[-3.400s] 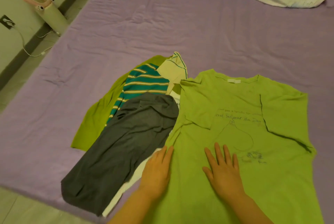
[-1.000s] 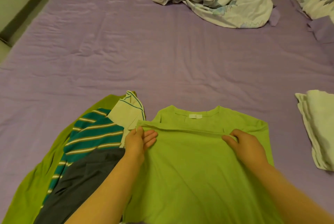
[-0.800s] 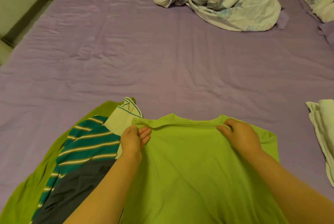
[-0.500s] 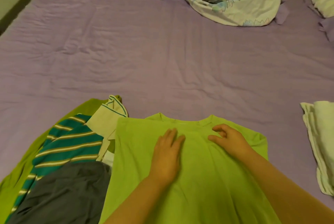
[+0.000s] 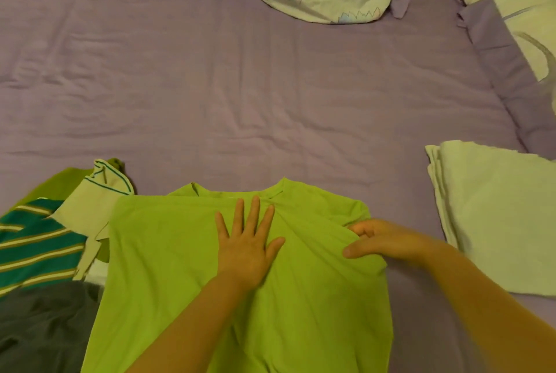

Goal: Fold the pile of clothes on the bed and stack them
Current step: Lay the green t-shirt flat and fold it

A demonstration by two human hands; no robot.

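purple bed sheet under green t-shirt, left hand flat on it, right hand pinching its edge

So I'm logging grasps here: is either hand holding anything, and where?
The right hand grips the green T-shirt at its right side edge; the left hand only presses flat on its middle.

The green shirt is running off the bottom edge. The right hand is blurring, fingertips tucking under cloth (grip unclear). The striped top and grey garment are leaving frame leftward.
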